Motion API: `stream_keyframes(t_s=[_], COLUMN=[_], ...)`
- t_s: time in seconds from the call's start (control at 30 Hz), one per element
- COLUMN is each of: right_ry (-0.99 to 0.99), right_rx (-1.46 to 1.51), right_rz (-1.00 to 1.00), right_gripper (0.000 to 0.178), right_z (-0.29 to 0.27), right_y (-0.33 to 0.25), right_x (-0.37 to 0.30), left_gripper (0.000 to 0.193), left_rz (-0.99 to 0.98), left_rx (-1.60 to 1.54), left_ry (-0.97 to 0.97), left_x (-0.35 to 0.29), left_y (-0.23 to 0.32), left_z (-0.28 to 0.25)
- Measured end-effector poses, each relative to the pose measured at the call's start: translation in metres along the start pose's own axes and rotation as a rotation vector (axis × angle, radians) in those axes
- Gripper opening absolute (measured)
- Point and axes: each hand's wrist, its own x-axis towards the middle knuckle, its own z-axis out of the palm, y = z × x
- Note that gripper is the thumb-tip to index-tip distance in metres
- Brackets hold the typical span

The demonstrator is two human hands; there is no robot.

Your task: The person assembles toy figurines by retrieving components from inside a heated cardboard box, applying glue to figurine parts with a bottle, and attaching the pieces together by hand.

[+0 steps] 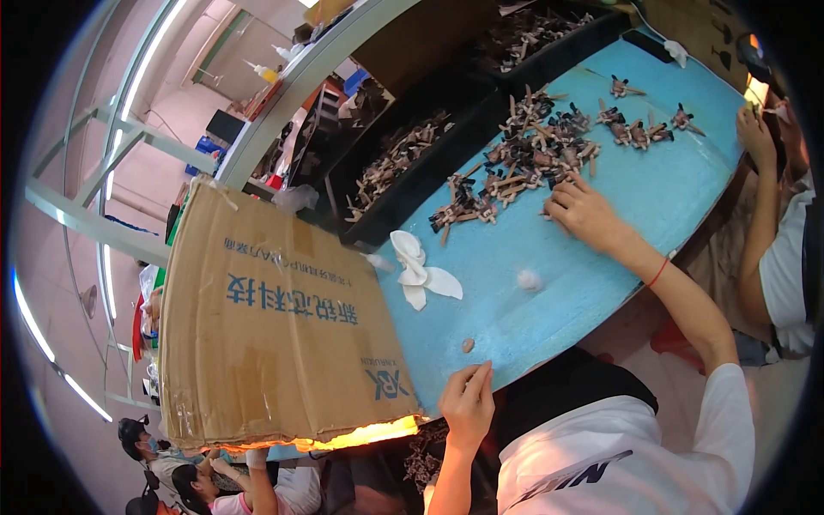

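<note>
A heap of small brown, black and pinkish figurine-like pieces with tan stick-shaped parts lies on the light-blue tabletop. At the heap's near edge is my right hand, its fingers bent down against the pieces; whatever they grip is hidden. My left hand is at the table's front edge, thumb and fingers pinched together. Nothing I can name shows between them. Just beyond its fingertips sits a small brownish lump.
Black bins of similar pieces line the back. A cardboard box stands at left, an orange glow beneath it. White petal-shaped pieces and a white fluffy wad lie on the table. Another person's hand works at far right.
</note>
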Motion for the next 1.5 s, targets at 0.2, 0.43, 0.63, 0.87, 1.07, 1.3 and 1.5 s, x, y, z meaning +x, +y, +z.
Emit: stream_keyframes(t_s=[0.2,0.43,0.63,0.87,1.07,1.3,1.5], right_ry=[0.302,0.28,0.251,-0.133,0.079,0.118,0.07], right_rx=[0.349,1.835,1.907,1.14,0.999,1.125,1.33], right_rz=[0.22,1.016,0.991,0.433,0.591,0.59,0.689], right_gripper=[0.024,0.027,0.023,0.029,0.036,0.03,0.022], right_z=[-0.047,-0.085,-0.095,-0.11,-0.039,-0.035,-0.115], right_y=[-0.024,-0.098,-0.149,-0.131,-0.108,-0.129,-0.153], right_x=[-0.009,-0.051,-0.067,-0.057,-0.021,-0.022,-0.046], left_gripper=[0.016,0.029,0.034,0.031,0.03,0.023,0.022], left_rz=[0.054,-0.596,-0.724,-0.806,-0.797,-0.855,-0.714], left_rx=[-0.177,-1.046,-1.324,-1.637,-1.661,-1.499,-1.238], left_ry=[0.007,-0.101,-0.103,0.15,0.24,0.242,0.27], left_x=[0.017,0.033,0.016,-0.006,-0.009,-0.02,-0.022], left_y=[0.027,0.071,0.069,0.045,0.035,0.031,0.028], left_z=[0.019,0.049,0.07,0.044,0.02,0.015,0.013])
